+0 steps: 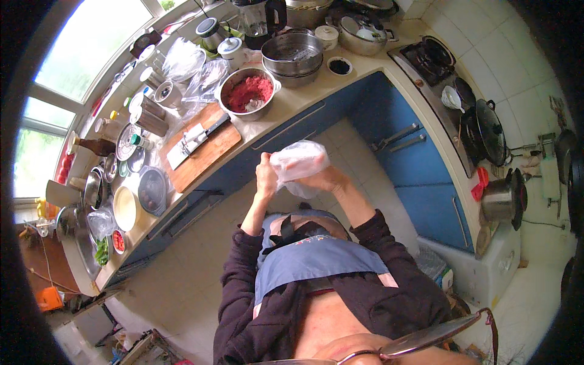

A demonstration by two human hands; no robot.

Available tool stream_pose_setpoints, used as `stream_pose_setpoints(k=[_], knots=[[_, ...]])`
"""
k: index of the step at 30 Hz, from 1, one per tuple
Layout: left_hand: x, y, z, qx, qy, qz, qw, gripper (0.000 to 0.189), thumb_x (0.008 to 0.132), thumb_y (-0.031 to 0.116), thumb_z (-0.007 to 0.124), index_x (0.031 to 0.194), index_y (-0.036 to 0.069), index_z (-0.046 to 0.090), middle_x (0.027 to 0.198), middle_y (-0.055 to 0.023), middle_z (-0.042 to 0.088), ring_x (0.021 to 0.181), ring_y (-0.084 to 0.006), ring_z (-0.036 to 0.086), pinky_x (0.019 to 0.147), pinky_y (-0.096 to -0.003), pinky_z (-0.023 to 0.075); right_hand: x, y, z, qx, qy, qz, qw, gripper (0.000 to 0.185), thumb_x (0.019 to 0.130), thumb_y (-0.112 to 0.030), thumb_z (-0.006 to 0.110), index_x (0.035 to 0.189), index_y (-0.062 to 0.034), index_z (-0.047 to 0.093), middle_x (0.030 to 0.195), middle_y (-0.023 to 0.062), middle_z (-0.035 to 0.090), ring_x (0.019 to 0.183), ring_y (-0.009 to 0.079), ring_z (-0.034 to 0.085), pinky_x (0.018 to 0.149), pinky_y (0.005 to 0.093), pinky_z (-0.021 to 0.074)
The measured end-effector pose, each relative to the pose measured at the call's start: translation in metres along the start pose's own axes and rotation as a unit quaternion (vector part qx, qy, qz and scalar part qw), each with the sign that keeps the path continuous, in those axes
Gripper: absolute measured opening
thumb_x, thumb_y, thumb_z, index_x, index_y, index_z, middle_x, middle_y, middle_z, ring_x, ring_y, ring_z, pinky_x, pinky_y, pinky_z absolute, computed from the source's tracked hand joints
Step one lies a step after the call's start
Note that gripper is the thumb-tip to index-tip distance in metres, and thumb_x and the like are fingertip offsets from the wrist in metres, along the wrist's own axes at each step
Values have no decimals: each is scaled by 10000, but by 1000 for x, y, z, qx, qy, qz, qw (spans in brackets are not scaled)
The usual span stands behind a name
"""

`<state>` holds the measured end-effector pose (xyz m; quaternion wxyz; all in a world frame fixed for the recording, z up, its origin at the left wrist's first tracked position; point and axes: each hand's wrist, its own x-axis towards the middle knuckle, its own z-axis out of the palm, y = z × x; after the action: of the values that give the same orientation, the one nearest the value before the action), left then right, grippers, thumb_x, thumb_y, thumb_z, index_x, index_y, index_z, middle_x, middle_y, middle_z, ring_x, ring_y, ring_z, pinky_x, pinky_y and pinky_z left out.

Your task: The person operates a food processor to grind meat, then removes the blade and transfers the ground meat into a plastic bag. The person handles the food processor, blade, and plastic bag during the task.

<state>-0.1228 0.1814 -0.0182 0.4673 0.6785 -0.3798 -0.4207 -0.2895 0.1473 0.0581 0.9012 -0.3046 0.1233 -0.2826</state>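
In front of my apron, a clear plastic bag is held up between my hands. My left hand pinches its left edge, thumb uppermost. My right hand grips the bag from the right, its fingers mostly covered by the plastic. Pinkish patches show through the film; whether these are fingers inside or behind it I cannot tell. Beyond the bag, on the counter, stands a steel pot of red minced meat with a pale white patch on top. Left of it lies a wooden cutting board carrying a cleaver.
Steamer pots, a blender and a small bowl of dark contents line the back counter. Bowls, jars and bottles crowd the left side by the sink. A gas stove runs along the right. Blue cabinets stand below.
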Motion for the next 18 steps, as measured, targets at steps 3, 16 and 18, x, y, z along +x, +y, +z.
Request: stream_pose_setpoints(k=[3,16,18], knots=[[-11,-15,9,52,-49,187,980,233,807,195,467,936,4,500,832,-182,603,780,-242,582,679,-334,446,-4,-3,3,-260,-42,-69,962,453,715,-234,640,1104,-59,490,1166,98,473,1094,219,432,907,340,365],[-51,-8,48,95,-147,19,984,347,766,259,506,979,-14,528,903,-215,588,872,-326,568,753,-394,427,32,-4,-16,-748,176,-332,547,394,747,-245,590,1041,-33,434,930,130,500,855,239,500,727,343,417],[-45,1,44,120,-154,-20,981,348,759,261,509,974,-13,531,900,-226,583,860,-345,565,745,-404,426,33,-1,-28,-666,222,-219,677,282,771,-240,582,944,-45,474,821,88,508,751,182,516,622,309,436]])
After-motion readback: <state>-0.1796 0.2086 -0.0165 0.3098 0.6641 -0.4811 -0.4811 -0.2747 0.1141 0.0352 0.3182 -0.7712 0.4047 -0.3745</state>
